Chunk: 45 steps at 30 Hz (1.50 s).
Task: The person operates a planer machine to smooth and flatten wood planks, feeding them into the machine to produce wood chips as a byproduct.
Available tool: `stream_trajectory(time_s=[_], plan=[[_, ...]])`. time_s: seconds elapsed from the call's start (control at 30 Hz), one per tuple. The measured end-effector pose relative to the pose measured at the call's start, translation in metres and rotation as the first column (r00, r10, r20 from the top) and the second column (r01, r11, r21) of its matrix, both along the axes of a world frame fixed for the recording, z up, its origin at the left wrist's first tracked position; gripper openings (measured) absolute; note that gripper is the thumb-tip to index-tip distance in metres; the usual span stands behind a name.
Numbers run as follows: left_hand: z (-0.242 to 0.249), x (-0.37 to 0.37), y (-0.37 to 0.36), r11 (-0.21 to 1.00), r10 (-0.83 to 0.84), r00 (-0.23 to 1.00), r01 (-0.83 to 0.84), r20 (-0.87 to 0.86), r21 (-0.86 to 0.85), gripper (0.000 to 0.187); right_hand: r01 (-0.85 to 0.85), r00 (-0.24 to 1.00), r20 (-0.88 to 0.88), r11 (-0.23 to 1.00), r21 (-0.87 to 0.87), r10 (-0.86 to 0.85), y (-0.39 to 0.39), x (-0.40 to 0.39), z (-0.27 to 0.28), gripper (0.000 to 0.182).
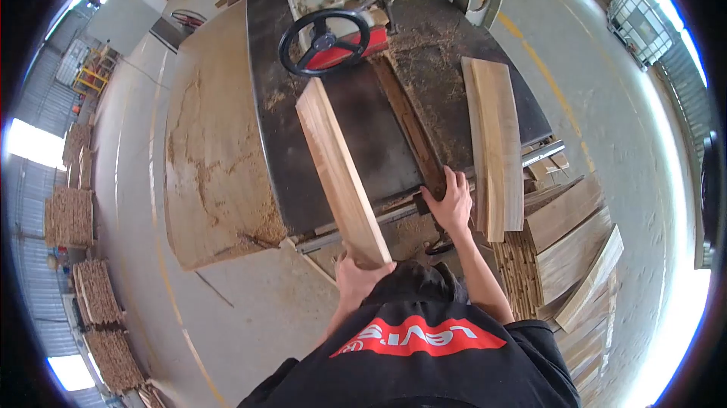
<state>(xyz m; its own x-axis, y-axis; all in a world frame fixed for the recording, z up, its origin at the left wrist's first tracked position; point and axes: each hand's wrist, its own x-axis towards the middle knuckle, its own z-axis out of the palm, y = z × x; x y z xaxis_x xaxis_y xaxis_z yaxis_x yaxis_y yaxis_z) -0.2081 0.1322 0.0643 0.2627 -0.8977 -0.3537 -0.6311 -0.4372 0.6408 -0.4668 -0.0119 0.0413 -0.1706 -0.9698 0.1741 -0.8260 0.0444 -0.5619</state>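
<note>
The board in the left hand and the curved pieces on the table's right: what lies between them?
In the head view, the dark fence strip and the right hand on its near end.

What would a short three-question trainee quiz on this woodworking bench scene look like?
1. True or false: the left hand grips the near end of a pale wooden board.
2. What does the right hand rest on? A) the black handwheel B) the dark fence strip on the machine table C) the stacked boards
3. What loose material covers the far table?

Key: 1 true; 2 B; 3 sawdust.
</note>
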Motion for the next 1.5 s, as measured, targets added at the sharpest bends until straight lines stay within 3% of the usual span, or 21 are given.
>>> stream_trajectory(time_s=[0.07,0.2,0.3,0.4,0.53,0.57,0.67,0.7,0.8,1.07,1.23,1.33,1.5], plan=[[0.006,-0.009,0.011,0.997,0.028,0.965,-0.009,0.261,-0.076,0.146,0.012,1.000,0.005,1.000,0.017,-0.012,0.001,0.003,-0.001,0.075],[0.016,0.002,-0.003,0.997,0.007,0.912,0.025,0.409,-0.074,0.136,0.033,0.998,-0.048,0.999,0.024,-0.032,0.002,0.008,0.004,0.074],[0.010,0.003,-0.016,0.983,-0.088,0.898,0.149,0.431,-0.109,0.137,0.018,0.998,-0.061,0.999,-0.049,-0.021,0.001,0.008,0.000,0.068],[-0.010,-0.008,-0.023,0.917,-0.068,0.880,0.240,0.470,-0.318,0.136,0.028,1.000,-0.009,1.000,-0.006,-0.028,0.000,0.006,0.000,0.062],[-0.016,-0.028,-0.035,0.861,-0.246,0.879,0.392,0.409,-0.324,0.131,0.030,0.999,0.033,0.999,-0.044,-0.028,0.000,0.003,-0.005,0.053],[-0.016,-0.028,-0.039,0.811,-0.354,0.834,0.500,0.423,-0.305,0.119,0.040,0.998,0.045,0.999,-0.032,-0.039,0.000,0.002,-0.006,0.048],[-0.047,-0.034,-0.058,0.682,-0.490,0.754,0.644,0.437,-0.346,0.106,0.054,0.995,0.086,0.998,-0.021,-0.052,0.000,0.001,-0.008,0.045],[-0.036,-0.041,-0.060,0.711,-0.485,0.774,0.620,0.406,-0.332,0.097,0.052,0.994,0.103,0.998,-0.028,-0.049,0.000,0.000,-0.008,0.044],[-0.028,-0.039,-0.066,0.707,-0.517,0.767,0.633,0.379,-0.316,0.096,0.067,0.989,0.136,0.997,-0.034,-0.062,0.001,-0.001,-0.006,0.042],[-0.032,-0.035,-0.090,0.669,-0.494,0.681,0.695,0.541,-0.264,0.089,0.056,0.998,0.037,0.998,-0.021,-0.055,0.003,0.005,0.000,0.057],[-0.028,-0.024,-0.141,0.668,-0.450,0.670,0.691,0.590,-0.276,0.084,0.075,0.997,-0.002,0.997,-0.016,-0.075,0.001,0.011,0.007,0.059],[-0.029,-0.013,-0.172,0.649,-0.496,0.596,0.738,0.632,-0.187,0.086,0.086,0.996,-0.008,0.996,-0.008,-0.086,0.002,0.011,0.008,0.059],[-0.034,-0.007,-0.218,0.717,-0.472,0.626,0.683,0.621,-0.143,0.087,0.138,0.990,-0.032,0.990,0.021,-0.137,-0.006,0.018,0.014,0.057]])
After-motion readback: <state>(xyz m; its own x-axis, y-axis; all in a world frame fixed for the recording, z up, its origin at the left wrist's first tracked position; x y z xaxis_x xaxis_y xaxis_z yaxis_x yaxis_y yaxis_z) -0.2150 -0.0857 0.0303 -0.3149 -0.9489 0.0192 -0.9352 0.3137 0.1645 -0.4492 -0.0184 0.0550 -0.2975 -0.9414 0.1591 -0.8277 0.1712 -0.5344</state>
